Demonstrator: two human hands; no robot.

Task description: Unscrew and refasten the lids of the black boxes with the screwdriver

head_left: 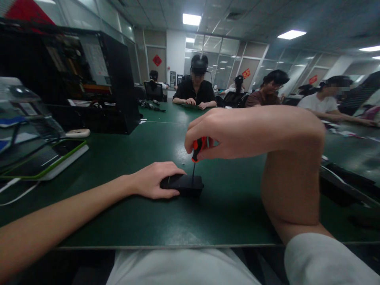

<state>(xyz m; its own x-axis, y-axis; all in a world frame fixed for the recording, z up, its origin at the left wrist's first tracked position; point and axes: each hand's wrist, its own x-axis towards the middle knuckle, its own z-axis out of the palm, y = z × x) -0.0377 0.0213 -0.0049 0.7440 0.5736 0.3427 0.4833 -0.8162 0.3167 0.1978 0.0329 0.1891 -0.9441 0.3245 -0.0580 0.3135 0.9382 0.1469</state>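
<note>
Right hand [237, 132] fingers clamp and mostly hide screwdriver [197, 148]; left hand [156, 180] fingers cover black device [185, 184].

I see a matt black plastic box [182, 185] on the smooth green table [124, 221]. The screwdriver [197, 151] handle looks like glossy plastic.

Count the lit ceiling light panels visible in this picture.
5: one top centre, a small one below it, one right of centre, two at the right edge. Others may be hidden.
</note>
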